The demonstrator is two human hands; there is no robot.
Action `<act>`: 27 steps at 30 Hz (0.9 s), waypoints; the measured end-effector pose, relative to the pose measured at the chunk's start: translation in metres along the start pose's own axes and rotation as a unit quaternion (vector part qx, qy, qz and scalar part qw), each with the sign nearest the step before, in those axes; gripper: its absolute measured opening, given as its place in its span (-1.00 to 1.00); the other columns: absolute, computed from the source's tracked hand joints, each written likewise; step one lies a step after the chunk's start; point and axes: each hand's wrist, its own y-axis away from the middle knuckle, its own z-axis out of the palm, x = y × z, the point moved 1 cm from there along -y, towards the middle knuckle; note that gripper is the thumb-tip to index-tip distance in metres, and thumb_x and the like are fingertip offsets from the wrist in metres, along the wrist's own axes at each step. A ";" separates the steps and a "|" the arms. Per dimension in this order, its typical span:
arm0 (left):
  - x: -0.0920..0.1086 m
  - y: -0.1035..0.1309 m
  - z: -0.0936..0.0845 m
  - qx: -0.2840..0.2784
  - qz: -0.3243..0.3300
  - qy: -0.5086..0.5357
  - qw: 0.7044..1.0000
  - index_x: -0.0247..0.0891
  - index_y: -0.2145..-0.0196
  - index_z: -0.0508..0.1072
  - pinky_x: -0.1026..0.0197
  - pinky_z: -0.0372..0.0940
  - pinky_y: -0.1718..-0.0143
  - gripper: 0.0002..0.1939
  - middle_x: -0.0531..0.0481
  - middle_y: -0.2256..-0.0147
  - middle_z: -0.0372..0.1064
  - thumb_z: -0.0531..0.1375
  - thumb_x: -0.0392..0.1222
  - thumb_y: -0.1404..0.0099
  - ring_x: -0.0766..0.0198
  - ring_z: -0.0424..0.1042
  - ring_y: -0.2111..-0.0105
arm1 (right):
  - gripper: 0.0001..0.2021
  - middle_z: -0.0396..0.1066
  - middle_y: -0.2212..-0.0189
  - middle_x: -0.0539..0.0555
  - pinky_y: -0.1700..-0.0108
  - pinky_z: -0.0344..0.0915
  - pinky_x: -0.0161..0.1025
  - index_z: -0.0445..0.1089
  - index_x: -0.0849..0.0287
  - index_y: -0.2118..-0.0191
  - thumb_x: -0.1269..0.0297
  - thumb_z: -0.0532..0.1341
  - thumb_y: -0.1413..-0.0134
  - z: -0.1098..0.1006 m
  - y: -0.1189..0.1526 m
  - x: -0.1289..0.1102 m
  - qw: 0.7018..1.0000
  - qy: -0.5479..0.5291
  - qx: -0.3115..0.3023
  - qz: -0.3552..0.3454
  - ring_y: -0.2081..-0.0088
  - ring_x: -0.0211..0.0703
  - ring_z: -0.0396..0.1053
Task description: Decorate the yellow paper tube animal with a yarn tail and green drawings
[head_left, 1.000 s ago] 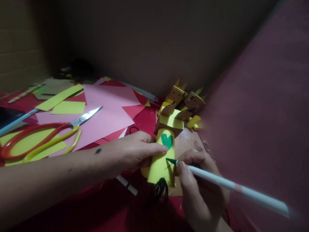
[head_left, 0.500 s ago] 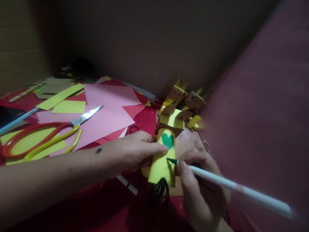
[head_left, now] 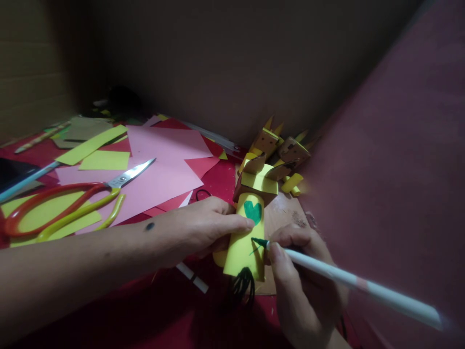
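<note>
A yellow paper figure (head_left: 241, 254) lies on a piece of cardboard (head_left: 286, 211), its tube-shaped body towards me and its cardboard head at the far end. The body bears a painted green heart (head_left: 253, 212), and black strands (head_left: 244, 282) hang from its near end. My left hand (head_left: 221, 225) is closed around the body from the left, thumb on top just below the heart. Between the fingers of my right hand (head_left: 305, 281) is a white marker pen (head_left: 327, 272). Its dark green tip touches the yellow paper beside a thin green line.
Scissors (head_left: 119, 182) with red and yellow handles lie on pink paper (head_left: 170, 169) to the left. Yellow strips (head_left: 103, 161) and a blue stick (head_left: 29, 182) are nearby. Two cardboard-headed figures (head_left: 268, 140) stand behind, against a dark wall (head_left: 225, 63). A pinkish surface (head_left: 392, 160) rises on the right.
</note>
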 end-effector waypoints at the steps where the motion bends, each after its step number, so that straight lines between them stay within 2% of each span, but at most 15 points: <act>1: 0.000 0.000 0.000 0.001 0.003 0.003 1.000 -0.17 0.60 0.25 0.30 -0.05 0.68 -0.60 0.16 0.72 0.13 0.33 0.06 -0.14 0.40 0.07 0.72 | -0.79 0.25 0.63 -0.19 0.59 0.26 -0.42 0.34 0.06 0.26 0.57 0.16 -0.24 0.000 0.000 0.000 1.000 -0.001 0.001 0.000 0.66 -0.36 0.25; 9: -0.002 -0.001 0.000 0.001 0.014 0.009 1.000 -0.18 0.62 0.24 0.31 -0.06 0.69 -0.57 0.18 0.73 0.14 0.34 0.07 -0.13 0.41 0.07 0.73 | -0.80 0.25 0.64 -0.18 0.59 0.26 -0.40 0.36 0.06 0.27 0.55 0.16 -0.25 -0.001 0.000 0.000 1.000 0.003 0.004 0.001 0.63 -0.32 0.29; 18: 0.001 0.001 -0.001 0.005 0.002 -0.005 1.000 -0.18 0.65 0.22 0.32 -0.05 0.69 -0.56 0.18 0.74 0.14 0.32 0.06 -0.15 0.42 0.06 0.73 | -0.80 0.26 0.64 -0.19 0.59 0.25 -0.42 0.35 0.07 0.26 0.56 0.17 -0.24 -0.001 0.000 -0.001 1.000 0.002 0.002 -0.004 0.66 -0.36 0.25; 27: -0.002 0.001 0.000 0.008 0.018 0.007 1.000 -0.18 0.64 0.24 0.31 -0.06 0.69 -0.57 0.17 0.74 0.15 0.34 0.06 -0.14 0.42 0.06 0.73 | -0.80 0.27 0.63 -0.21 0.59 0.26 -0.48 0.34 0.07 0.25 0.57 0.16 -0.26 0.001 0.000 -0.001 1.000 -0.012 -0.005 0.001 0.67 -0.42 0.25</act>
